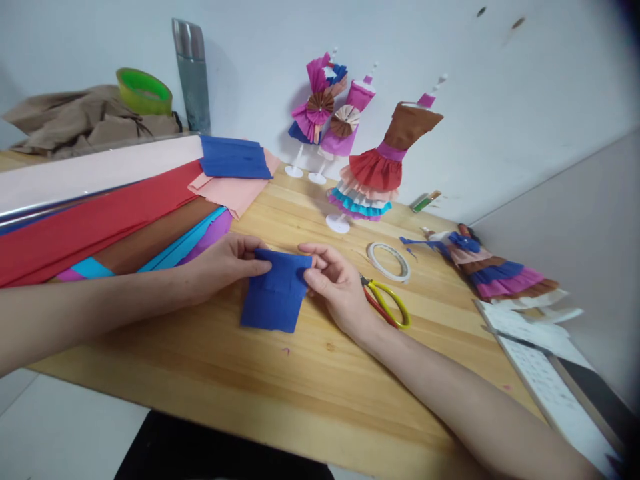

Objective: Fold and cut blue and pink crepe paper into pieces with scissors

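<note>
A small rectangle of blue crepe paper [275,297] hangs between my two hands, just over the wooden table [300,393]. My left hand [245,257] pinches its upper left corner, thumb in front. At the upper right edge my right hand [335,280] grips it between thumb and fingers. The top edge looks folded over. Close to the right hand lie scissors with yellow and red handles [395,303] and a roll of white tape [389,261].
Folded crepe paper strips, a red one [100,223] among them, cover the left side. Miniature dress forms in paper dresses [375,167] stand along the wall. A doll in a layered skirt [510,273] lies at right, near a white box [540,373]. A bottle [193,80] stands behind.
</note>
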A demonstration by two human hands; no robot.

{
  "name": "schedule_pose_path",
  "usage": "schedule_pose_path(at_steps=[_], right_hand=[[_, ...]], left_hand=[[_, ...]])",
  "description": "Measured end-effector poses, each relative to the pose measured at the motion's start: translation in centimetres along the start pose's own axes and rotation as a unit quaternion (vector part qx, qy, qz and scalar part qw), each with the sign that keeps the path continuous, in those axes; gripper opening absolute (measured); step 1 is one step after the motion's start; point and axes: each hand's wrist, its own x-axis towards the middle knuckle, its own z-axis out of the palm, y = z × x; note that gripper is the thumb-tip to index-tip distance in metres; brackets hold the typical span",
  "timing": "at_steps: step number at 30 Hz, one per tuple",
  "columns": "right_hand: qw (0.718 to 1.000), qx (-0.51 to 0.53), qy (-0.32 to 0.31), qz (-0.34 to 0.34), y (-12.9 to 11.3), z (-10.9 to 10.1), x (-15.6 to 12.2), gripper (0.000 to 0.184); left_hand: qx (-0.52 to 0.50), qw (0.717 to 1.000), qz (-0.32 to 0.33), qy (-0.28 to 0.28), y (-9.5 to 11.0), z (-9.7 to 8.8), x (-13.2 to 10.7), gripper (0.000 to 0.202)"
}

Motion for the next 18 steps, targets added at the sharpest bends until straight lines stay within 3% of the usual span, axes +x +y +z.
schedule_pose_path(at_steps=[5,12,18], right_hand=[[0.996,-0.056,-0.033,0.057,-0.26,0.06,-0.04,0.041],[0.996,-0.064,0.019,0.055,0.28,-0.02,0.02,0.042],[0.999,-0.035,-0.021,0.036,-0.1,0.36,0.04,0.038]], left_hand=[[-0.019,1.0,0.005,0.001,-0.04,-0.09,-0.04,0.018],[-0.031,0.997,-0.043,-0.052,0.04,-0.06,-0.19,0.031],[-0.023,0.999,-0.028,-0.029,0.0,0.19,-0.04,0.027]])
